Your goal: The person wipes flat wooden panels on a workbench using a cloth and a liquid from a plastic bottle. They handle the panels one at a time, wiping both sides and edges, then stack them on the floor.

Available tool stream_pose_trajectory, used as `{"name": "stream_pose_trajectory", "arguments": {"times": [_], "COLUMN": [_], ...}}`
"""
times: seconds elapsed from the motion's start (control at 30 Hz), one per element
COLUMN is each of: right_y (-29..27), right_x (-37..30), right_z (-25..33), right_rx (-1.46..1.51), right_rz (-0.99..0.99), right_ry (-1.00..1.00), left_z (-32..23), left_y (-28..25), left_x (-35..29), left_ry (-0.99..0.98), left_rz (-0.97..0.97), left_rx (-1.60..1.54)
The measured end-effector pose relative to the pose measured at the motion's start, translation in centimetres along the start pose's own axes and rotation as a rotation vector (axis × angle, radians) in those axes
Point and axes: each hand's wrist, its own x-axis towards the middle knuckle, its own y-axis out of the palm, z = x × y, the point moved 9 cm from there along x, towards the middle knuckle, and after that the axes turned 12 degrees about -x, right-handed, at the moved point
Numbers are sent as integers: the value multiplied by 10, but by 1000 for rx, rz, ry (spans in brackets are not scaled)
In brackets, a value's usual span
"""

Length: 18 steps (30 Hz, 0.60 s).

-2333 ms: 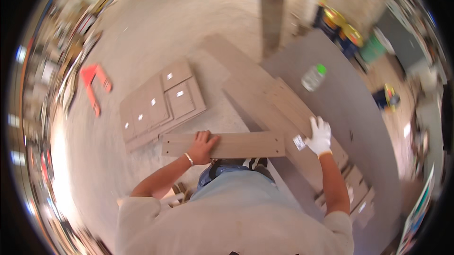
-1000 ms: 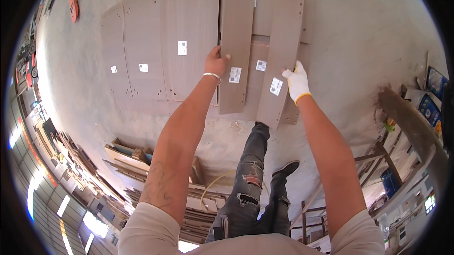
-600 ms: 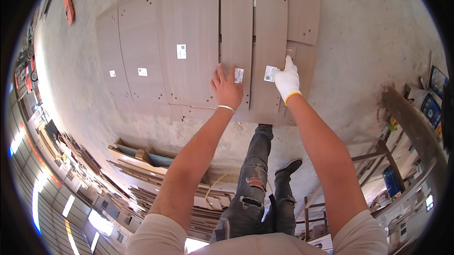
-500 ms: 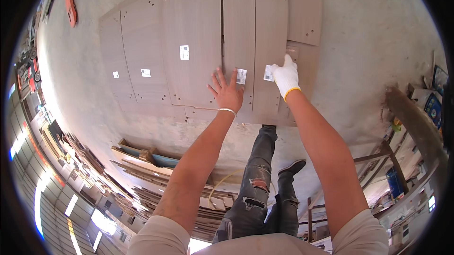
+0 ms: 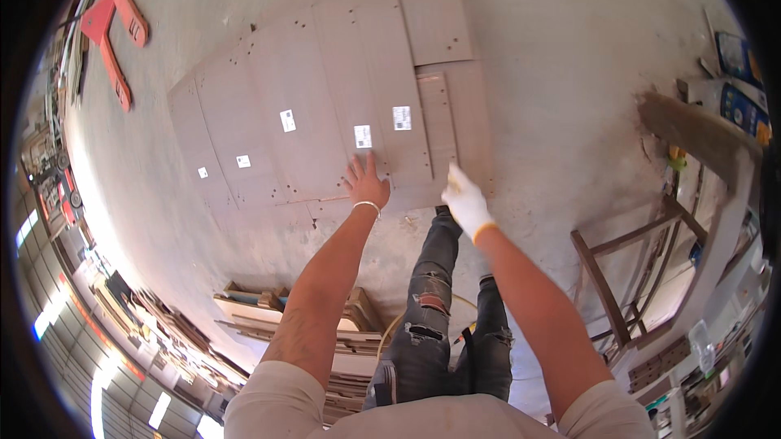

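Observation:
Flat grey-brown wood panels (image 5: pixel 297 73) with drilled holes lie side by side on the floor. My bare left hand (image 5: pixel 368 187) rests, fingers spread, near the close end of a panel, just below its white label (image 5: pixel 363 136). To the right, another labelled panel (image 5: pixel 386 73) lies beside a narrow board (image 5: pixel 439 117). My right hand (image 5: pixel 467 201), in a white knit glove, is at the narrow board's near end. Its fingers are curled in; whether they grip the board is hidden. A shorter panel (image 5: pixel 439 24) lies at the far right of the layer.
A red fork-shaped metal piece (image 5: pixel 110 28) lies far left on the concrete floor. Stacked boards (image 5: pixel 362 309) are near my left arm. A dark wooden frame (image 5: pixel 606 292) stands at the right, with blue packages (image 5: pixel 742 101) beyond it.
The dark gap between the middle panels has closed. More of the narrow board shows. My right hand moved from a label to the near end. The whole view has turned and shifted.

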Motion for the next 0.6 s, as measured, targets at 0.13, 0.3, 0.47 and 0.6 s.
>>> {"name": "stream_pose_trajectory", "arguments": {"times": [0.13, 0.3, 0.47, 0.6], "right_y": [-13, -65, -102, -167], "right_x": [-141, -340, -490, -591], "right_z": [-125, -221, -239, -198], "right_rx": [29, 14, 28, 216], "right_rz": [46, -53, -160, -315], "right_ry": [183, 434, 411, 229], "left_z": [23, 4, -104, -157], "left_y": [42, 32, 46, 91], "left_x": [15, 33, -107, -276], "left_ry": [-8, 244, 675, 804], "left_rz": [-38, -62, 139, 365], "left_rx": [32, 15, 132, 267]}}
